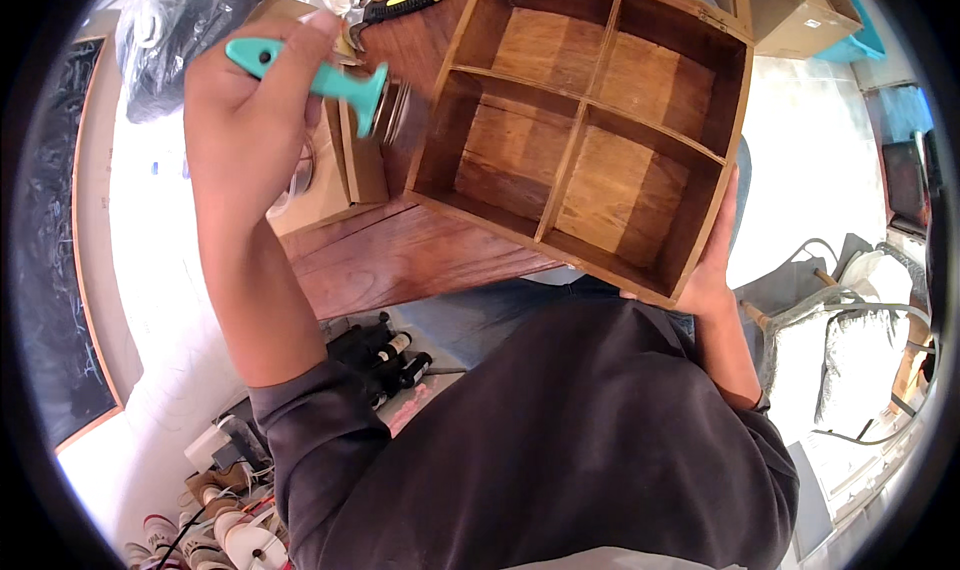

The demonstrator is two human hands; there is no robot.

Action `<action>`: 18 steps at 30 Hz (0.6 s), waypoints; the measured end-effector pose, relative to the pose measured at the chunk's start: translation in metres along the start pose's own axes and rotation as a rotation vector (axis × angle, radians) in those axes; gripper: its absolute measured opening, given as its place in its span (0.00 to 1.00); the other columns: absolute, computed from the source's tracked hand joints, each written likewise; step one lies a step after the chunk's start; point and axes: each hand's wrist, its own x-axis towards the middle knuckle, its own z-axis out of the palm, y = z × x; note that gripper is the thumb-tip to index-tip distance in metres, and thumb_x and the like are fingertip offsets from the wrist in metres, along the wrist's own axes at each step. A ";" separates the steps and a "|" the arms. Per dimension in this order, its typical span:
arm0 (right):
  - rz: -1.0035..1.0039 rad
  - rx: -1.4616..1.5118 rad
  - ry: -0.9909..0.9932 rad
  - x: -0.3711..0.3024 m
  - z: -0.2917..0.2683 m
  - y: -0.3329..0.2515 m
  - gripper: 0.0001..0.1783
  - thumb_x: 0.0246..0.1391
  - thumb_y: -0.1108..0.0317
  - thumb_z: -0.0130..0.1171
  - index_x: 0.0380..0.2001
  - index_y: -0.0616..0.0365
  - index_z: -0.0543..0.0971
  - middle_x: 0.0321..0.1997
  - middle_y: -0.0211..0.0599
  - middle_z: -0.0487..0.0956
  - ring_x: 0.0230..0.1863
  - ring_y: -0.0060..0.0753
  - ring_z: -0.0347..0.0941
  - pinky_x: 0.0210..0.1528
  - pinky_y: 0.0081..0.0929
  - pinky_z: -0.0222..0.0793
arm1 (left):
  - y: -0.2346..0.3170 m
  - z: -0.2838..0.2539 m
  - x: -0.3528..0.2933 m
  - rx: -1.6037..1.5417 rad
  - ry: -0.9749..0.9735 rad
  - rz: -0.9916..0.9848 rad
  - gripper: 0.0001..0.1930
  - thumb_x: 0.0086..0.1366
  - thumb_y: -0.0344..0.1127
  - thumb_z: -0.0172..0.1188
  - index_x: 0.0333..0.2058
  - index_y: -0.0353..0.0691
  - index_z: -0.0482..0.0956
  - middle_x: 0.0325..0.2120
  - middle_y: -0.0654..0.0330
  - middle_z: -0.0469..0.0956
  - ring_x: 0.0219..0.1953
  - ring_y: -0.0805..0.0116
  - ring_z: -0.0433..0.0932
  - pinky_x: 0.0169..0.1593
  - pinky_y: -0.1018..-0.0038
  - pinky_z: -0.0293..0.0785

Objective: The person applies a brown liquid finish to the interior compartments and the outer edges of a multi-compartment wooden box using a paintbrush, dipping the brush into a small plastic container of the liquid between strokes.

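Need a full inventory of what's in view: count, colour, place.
Divided wooden box: 1, brown, in right hand, four compartments
Brush: 1, teal handle, head blurred, in left hand
Table: 1, reddish-brown, below the brush
Hammer: 1, black and yellow, upper left on table
Cardboard boxes: at least 2, tan, upper right and left of centre
Plastic bag: 1, dark and glossy, upper left
Blackboard: 1, black, far left
Bottle-like cylinders: several, black, below table
Spools: several, pale, lower left
Small clutter: too unclear to count
Left hand: 1, bare, upper left
Right hand: 1, bare, right of centre
Shirt: 1, dark, lower centre
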 end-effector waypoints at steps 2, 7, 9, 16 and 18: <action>0.019 -0.020 -0.022 -0.001 0.000 0.002 0.88 0.27 0.53 0.90 0.78 0.58 0.33 0.77 0.49 0.53 0.76 0.47 0.57 0.75 0.48 0.58 | 0.006 0.013 0.001 -0.047 0.094 0.099 0.17 0.69 0.44 0.67 0.29 0.34 0.84 0.16 0.68 0.73 0.17 0.83 0.66 0.21 0.80 0.56; -0.003 -0.049 0.033 -0.003 0.004 0.010 0.81 0.31 0.43 0.85 0.78 0.64 0.42 0.82 0.58 0.43 0.82 0.56 0.44 0.78 0.49 0.46 | -0.007 0.007 -0.001 0.119 -0.017 0.043 0.17 0.69 0.44 0.67 0.29 0.35 0.85 0.19 0.66 0.77 0.20 0.82 0.69 0.23 0.81 0.61; -0.058 -0.095 0.056 -0.002 0.005 0.013 0.80 0.32 0.42 0.84 0.78 0.64 0.45 0.82 0.59 0.44 0.82 0.58 0.44 0.78 0.50 0.45 | -0.007 0.009 0.001 0.000 0.050 0.140 0.15 0.70 0.42 0.67 0.29 0.35 0.85 0.19 0.66 0.76 0.21 0.81 0.70 0.24 0.80 0.62; -0.098 -0.108 0.107 0.001 0.008 0.011 0.76 0.32 0.40 0.83 0.77 0.63 0.50 0.82 0.60 0.46 0.81 0.61 0.45 0.78 0.54 0.43 | -0.002 0.007 0.003 0.070 -0.031 0.104 0.15 0.69 0.43 0.67 0.28 0.37 0.85 0.14 0.69 0.73 0.15 0.83 0.65 0.20 0.79 0.58; -0.069 -0.085 0.103 0.001 0.010 0.012 0.76 0.32 0.41 0.83 0.77 0.63 0.51 0.81 0.60 0.46 0.81 0.61 0.45 0.78 0.54 0.44 | 0.007 0.015 0.003 0.019 0.020 0.097 0.15 0.69 0.42 0.67 0.29 0.36 0.85 0.16 0.67 0.74 0.17 0.82 0.67 0.22 0.80 0.59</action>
